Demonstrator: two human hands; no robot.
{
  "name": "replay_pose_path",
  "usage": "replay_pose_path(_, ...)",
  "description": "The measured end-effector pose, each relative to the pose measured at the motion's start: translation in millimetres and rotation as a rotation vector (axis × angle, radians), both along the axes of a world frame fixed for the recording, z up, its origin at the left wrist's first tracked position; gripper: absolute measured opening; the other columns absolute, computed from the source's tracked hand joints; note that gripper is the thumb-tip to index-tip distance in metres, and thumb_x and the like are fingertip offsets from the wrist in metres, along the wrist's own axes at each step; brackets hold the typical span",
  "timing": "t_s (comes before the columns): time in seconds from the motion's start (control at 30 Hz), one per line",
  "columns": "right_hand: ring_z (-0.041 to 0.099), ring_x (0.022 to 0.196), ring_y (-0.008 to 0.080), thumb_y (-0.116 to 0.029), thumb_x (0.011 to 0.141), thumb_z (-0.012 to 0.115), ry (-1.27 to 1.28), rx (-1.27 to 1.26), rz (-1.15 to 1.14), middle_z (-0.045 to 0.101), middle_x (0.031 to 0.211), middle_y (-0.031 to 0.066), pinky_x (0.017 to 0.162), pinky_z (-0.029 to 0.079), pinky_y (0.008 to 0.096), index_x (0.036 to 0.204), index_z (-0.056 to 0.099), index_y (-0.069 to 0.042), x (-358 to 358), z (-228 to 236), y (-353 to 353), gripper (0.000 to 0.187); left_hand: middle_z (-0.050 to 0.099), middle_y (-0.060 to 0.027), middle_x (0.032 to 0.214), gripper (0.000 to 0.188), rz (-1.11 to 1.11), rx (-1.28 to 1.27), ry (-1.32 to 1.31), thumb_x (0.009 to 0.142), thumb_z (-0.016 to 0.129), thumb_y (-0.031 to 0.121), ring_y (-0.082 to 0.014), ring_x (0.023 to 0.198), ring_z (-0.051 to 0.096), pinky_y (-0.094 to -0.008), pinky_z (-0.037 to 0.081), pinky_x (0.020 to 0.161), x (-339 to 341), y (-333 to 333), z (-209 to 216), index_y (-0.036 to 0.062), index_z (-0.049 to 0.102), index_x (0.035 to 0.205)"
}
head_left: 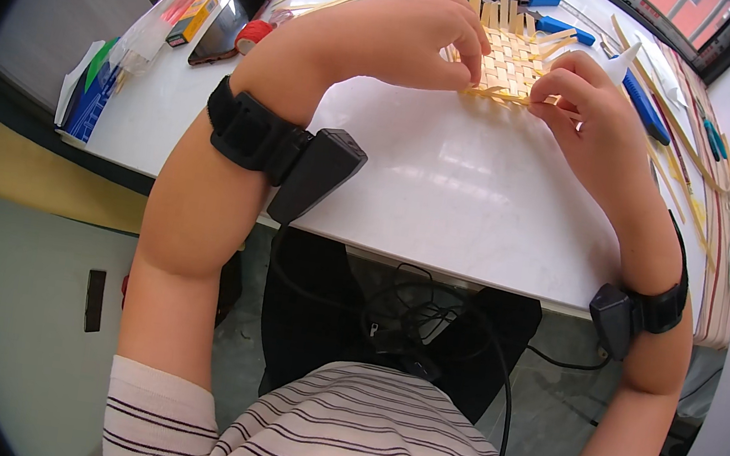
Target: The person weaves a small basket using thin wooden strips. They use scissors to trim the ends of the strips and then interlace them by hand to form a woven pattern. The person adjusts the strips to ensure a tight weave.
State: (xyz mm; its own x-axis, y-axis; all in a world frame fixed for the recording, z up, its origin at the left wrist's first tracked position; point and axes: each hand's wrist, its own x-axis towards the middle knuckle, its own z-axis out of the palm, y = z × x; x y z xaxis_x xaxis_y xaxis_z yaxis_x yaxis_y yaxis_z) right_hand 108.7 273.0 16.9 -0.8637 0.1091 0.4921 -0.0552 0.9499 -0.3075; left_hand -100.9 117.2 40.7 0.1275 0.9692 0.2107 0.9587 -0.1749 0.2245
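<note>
A small woven mat [504, 66] of pale, flat bamboo-like strips lies near the far side of the white table, loose strip ends sticking out around its edges. At its near left corner my left hand [431, 41] is closed, thumb and fingertips pinching the edge. My right hand [584, 105] pinches a strip at the near right corner. Between the two hands, a strip runs along the mat's near edge. My fingers partly cover both corners.
Beyond my right hand lie a white nozzle [625, 61], a blue-handled tool [646, 110] and blue pliers-like handles [564, 30]. Teal-handled scissors [712, 135] are farther right. Left are a red thread spool [253, 34], a dark flat device [233, 26] and a yellow box [191, 21]. Cables hang below the table.
</note>
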Motion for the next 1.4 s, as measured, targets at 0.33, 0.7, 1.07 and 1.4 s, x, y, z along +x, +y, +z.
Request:
replay_pose_path(0.33,0.067,0.080,0.0292,-0.004,0.088,0.071,0.024,0.204,-0.010,0.063,0.098,0.0064,0.069,0.054,0.0377,0.094,0.063,-0.007,1.9,2.0,-5.1,0.010,0.066,-0.0108,0.130,0.010,-0.048,0.055,0.073,0.086,0.079,0.017,-0.0311,0.136,0.047,-0.0442,0.036,0.115,-5.6,1.3,-5.4,0.0105,0.079,0.093)
replay_pose_path(0.7,0.067,0.084,0.0315,-0.002,0.089,0.069,-0.023,0.158,0.039,0.061,0.106,0.0075,0.072,0.055,0.0402,0.100,0.061,-0.008,1.2,1.8,-5.7,0.014,0.067,-0.0104,0.126,0.009,-0.044,0.082,0.082,0.086,0.079,0.017,-0.0296,0.131,0.050,-0.0420,0.039,0.112,-5.5,3.7,-6.6,0.0090,0.077,0.090)
replay_pose_path(1.07,0.068,0.087,0.0283,-0.003,0.089,0.070,-0.046,0.022,0.021,0.063,0.104,0.0079,0.075,0.055,0.0359,0.097,0.067,-0.006,5.5,2.9,-3.1,0.009,0.064,-0.0080,0.138,0.020,-0.116,0.177,0.054,0.091,0.076,0.026,-0.0276,0.138,0.049,-0.0425,0.039,0.115,-7.2,-1.1,-6.1,0.0096,0.079,0.101)
replay_pose_path(1.4,0.063,0.081,0.0189,0.007,0.089,0.064,-0.218,-0.226,0.014,0.067,0.092,0.0087,0.074,0.053,0.0294,0.098,0.065,-0.002,11.2,13.7,16.8,0.013,0.063,-0.0105,0.138,0.046,-0.072,0.185,-0.046,0.083,0.057,-0.007,-0.0286,0.135,0.053,-0.0391,0.039,0.118,-17.6,-3.4,1.3,0.0097,0.070,0.124)
